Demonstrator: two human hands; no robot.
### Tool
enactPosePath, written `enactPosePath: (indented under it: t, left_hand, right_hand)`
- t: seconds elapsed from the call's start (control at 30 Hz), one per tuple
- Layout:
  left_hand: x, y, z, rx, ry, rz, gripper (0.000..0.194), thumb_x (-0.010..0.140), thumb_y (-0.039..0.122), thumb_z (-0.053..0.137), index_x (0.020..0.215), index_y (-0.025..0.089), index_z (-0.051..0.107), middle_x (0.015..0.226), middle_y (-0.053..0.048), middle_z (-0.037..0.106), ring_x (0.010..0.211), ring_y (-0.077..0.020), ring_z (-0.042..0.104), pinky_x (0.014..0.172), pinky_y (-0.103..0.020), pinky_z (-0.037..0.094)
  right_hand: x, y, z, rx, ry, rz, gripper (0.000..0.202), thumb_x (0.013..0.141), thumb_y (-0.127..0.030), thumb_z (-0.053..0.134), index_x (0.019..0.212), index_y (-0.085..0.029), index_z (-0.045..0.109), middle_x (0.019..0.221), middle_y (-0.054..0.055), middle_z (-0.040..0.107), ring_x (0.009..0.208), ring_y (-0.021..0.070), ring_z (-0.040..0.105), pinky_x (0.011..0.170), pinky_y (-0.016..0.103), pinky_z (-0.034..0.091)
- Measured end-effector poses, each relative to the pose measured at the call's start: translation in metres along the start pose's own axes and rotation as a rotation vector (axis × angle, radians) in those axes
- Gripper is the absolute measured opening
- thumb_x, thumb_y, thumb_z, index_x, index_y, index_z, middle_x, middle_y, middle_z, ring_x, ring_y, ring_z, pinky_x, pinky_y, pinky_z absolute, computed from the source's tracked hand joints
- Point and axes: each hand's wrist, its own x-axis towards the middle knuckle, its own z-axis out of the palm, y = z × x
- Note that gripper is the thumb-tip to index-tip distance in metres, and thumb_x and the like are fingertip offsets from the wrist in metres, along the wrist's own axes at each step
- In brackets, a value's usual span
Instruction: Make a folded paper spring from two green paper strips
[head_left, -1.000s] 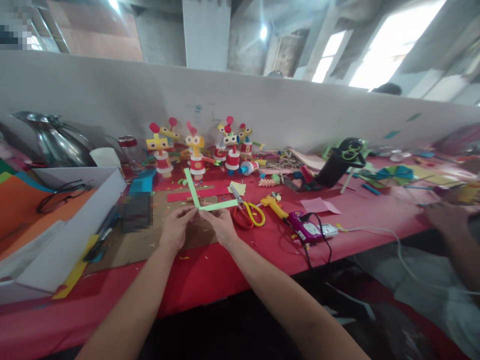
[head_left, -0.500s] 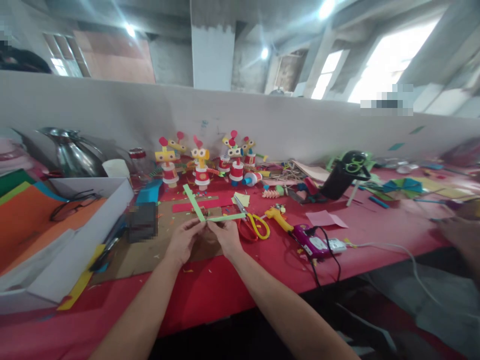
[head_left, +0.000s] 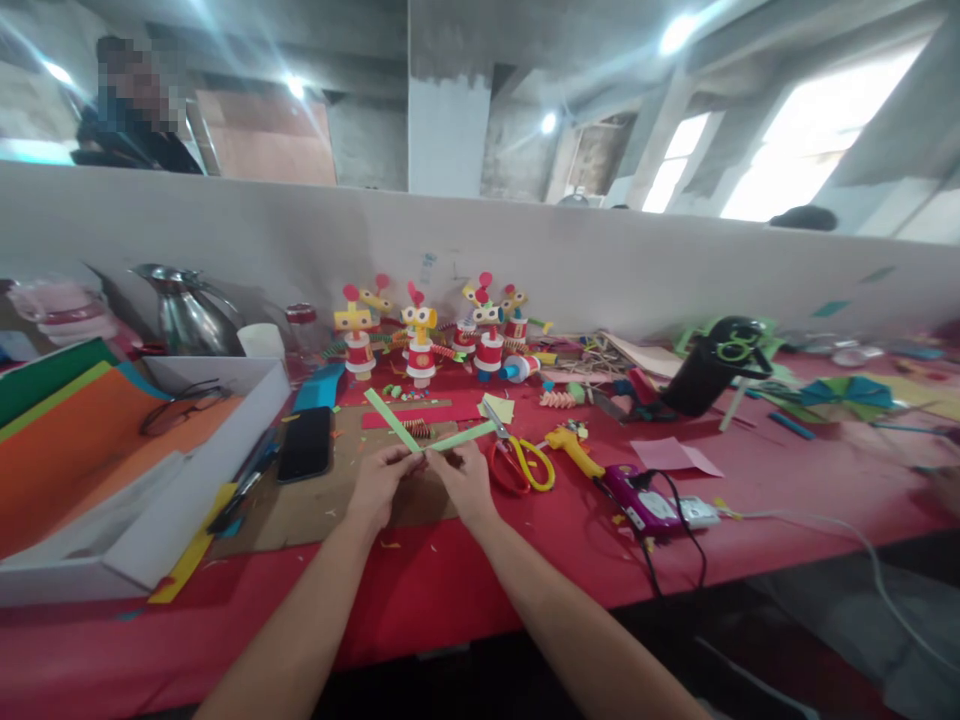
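Observation:
Two light green paper strips (head_left: 391,418) meet in a V between my hands, one slanting up to the left, the other to the right. My left hand (head_left: 377,486) pinches them at the join from the left. From the other side my right hand (head_left: 466,484) pinches the same corner, its fingertips close to the left ones. How the ends overlap is hidden by the fingers. Beneath is a brown cardboard sheet (head_left: 300,515); a small coiled paper spring (head_left: 418,429) lies just beyond the strips. Scissors with red and yellow handles (head_left: 537,466) rest right of my right hand.
Several paper-cup figures (head_left: 421,355) stand at the back. A yellow and purple glue gun (head_left: 577,454) with its cable lies to the right, near a black container (head_left: 701,375). On the left are a phone (head_left: 305,445) and a white box (head_left: 127,560) holding coloured paper and glasses.
The view has shifted left, so things sit further right in the picture. The right-hand strip now tilts up more. Both hands keep their pinch at the join.

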Motion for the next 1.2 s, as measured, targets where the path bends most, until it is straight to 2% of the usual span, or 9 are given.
enactPosePath:
  t: [0.17,0.3,0.47,0.57,0.67,0.8,0.93,1.07,1.2]
  left_hand:
    - [0.004,-0.004,-0.002,0.007,0.012,0.07,0.028,0.051,0.035,0.081,0.064,0.014,0.067,0.056,0.001,0.06,0.054,-0.0093,0.051,0.056,-0.021,0.039]
    - [0.002,-0.003,0.0,-0.044,0.013,0.041,0.028,0.05,0.033,0.082,0.064,0.014,0.067,0.056,0.001,0.059,0.054,-0.009,0.051,0.056,-0.021,0.039]
    - [0.0,-0.002,0.002,-0.136,-0.043,-0.029,0.026,0.051,0.029,0.082,0.067,0.015,0.068,0.061,0.0,0.062,0.058,-0.0102,0.054,0.057,-0.022,0.04]
    - [0.002,-0.004,0.0,-0.1,-0.032,-0.027,0.027,0.052,0.03,0.082,0.069,0.015,0.068,0.062,0.0,0.062,0.058,-0.0094,0.052,0.056,-0.02,0.038]
    - [0.004,-0.005,-0.004,-0.069,0.001,-0.01,0.026,0.053,0.032,0.081,0.064,0.015,0.065,0.059,0.001,0.058,0.054,-0.0081,0.048,0.053,-0.02,0.036]
    - [0.006,-0.005,-0.007,-0.133,0.027,0.022,0.026,0.052,0.03,0.082,0.063,0.015,0.064,0.056,0.003,0.056,0.051,-0.0069,0.046,0.052,-0.02,0.035]
    - [0.005,-0.002,-0.004,-0.24,0.012,-0.015,0.023,0.051,0.023,0.082,0.067,0.015,0.067,0.059,0.002,0.06,0.055,-0.0074,0.05,0.054,-0.02,0.039]
    - [0.001,0.002,0.002,-0.268,-0.003,-0.074,0.019,0.052,0.018,0.079,0.067,0.014,0.068,0.062,0.0,0.064,0.056,-0.008,0.055,0.055,-0.02,0.042]
    - [0.0,0.004,0.006,-0.291,0.014,-0.105,0.02,0.053,0.016,0.079,0.069,0.014,0.068,0.068,-0.002,0.069,0.065,-0.0127,0.063,0.062,-0.023,0.048]
  right_hand:
    - [0.0,-0.001,-0.002,0.063,0.001,0.041,0.023,0.076,-0.034,0.059,0.059,-0.018,0.062,0.059,-0.001,0.054,0.061,0.0143,0.049,0.06,0.026,0.039]
    - [-0.001,-0.002,-0.002,0.037,0.04,-0.031,0.022,0.076,-0.029,0.059,0.057,-0.019,0.061,0.065,0.0,0.052,0.068,0.0146,0.048,0.065,0.025,0.039]
    - [-0.001,-0.003,-0.002,0.026,0.071,-0.037,0.022,0.078,-0.03,0.057,0.059,-0.019,0.06,0.07,0.001,0.052,0.072,0.0154,0.049,0.069,0.026,0.041]
    - [0.001,0.003,-0.003,0.033,0.082,-0.048,0.017,0.079,-0.03,0.055,0.066,-0.019,0.061,0.074,0.001,0.055,0.076,0.0156,0.052,0.073,0.026,0.042]
    - [0.004,0.012,-0.003,0.08,0.097,-0.021,0.011,0.074,-0.028,0.06,0.08,-0.019,0.061,0.079,0.001,0.058,0.077,0.0156,0.054,0.074,0.027,0.044]
    - [0.002,0.016,0.001,0.164,-0.002,0.057,0.02,0.067,-0.02,0.065,0.087,-0.02,0.062,0.082,0.001,0.061,0.076,0.0152,0.058,0.073,0.027,0.047]
    - [-0.003,0.009,0.005,0.211,-0.186,0.058,0.028,0.067,-0.025,0.069,0.094,-0.02,0.065,0.089,0.003,0.066,0.081,0.0176,0.062,0.075,0.029,0.049]
    - [-0.002,0.008,0.004,0.143,-0.164,0.064,0.02,0.071,-0.03,0.068,0.089,-0.021,0.07,0.083,0.002,0.07,0.074,0.0184,0.064,0.074,0.031,0.05]
    - [0.001,0.013,0.002,0.124,-0.139,0.09,0.021,0.073,-0.031,0.064,0.091,-0.023,0.073,0.087,0.002,0.072,0.078,0.0197,0.065,0.077,0.032,0.05]
